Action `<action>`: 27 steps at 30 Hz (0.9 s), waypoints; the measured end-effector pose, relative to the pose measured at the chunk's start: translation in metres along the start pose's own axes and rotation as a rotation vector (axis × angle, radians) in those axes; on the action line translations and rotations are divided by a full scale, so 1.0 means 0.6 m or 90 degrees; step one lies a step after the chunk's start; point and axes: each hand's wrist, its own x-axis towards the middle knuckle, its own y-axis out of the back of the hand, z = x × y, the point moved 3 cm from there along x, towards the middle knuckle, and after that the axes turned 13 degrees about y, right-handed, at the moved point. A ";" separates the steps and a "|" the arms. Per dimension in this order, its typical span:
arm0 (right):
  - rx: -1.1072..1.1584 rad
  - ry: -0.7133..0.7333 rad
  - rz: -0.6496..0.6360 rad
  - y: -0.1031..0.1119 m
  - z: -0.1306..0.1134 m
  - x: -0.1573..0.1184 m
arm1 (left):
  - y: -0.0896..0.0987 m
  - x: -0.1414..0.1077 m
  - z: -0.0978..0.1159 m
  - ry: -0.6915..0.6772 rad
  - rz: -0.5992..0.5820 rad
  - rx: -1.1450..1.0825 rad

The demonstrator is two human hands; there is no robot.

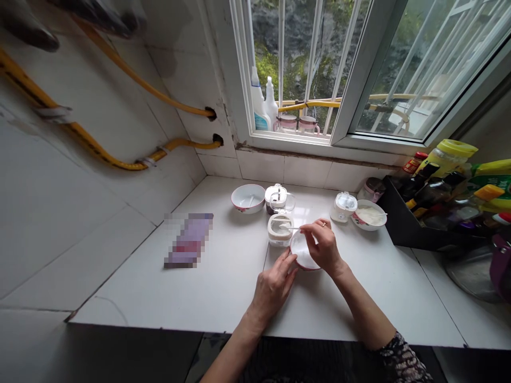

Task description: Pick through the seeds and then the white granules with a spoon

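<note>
My right hand pinches the handle of a small white spoon. The spoon's head reaches over the open mouth of a clear seasoning jar. Just below and right of that jar is a red-rimmed bowl with white powder in it, partly hidden under my right hand. My left hand grips the bowl's near left edge, fingers closed at the rim. Behind the open jar stands another seasoning jar with a white top and dark contents.
A white bowl with a spoon inside sits at the back left. To the right are a lidded jar and a bowl of pale powder. A black box of bottles borders the counter; a blurred purple item lies left.
</note>
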 end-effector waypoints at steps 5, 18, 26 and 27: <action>-0.080 0.044 0.014 0.029 -0.006 0.003 | 0.000 0.000 0.000 0.007 -0.005 -0.002; -0.080 -0.157 -0.039 0.038 0.027 -0.022 | 0.002 -0.001 0.000 0.017 -0.007 -0.003; 0.053 -0.334 0.024 0.038 0.047 -0.032 | 0.004 -0.001 0.001 0.011 -0.008 0.002; 0.063 -0.346 0.036 0.040 0.050 -0.033 | 0.004 -0.001 0.001 0.011 -0.007 0.003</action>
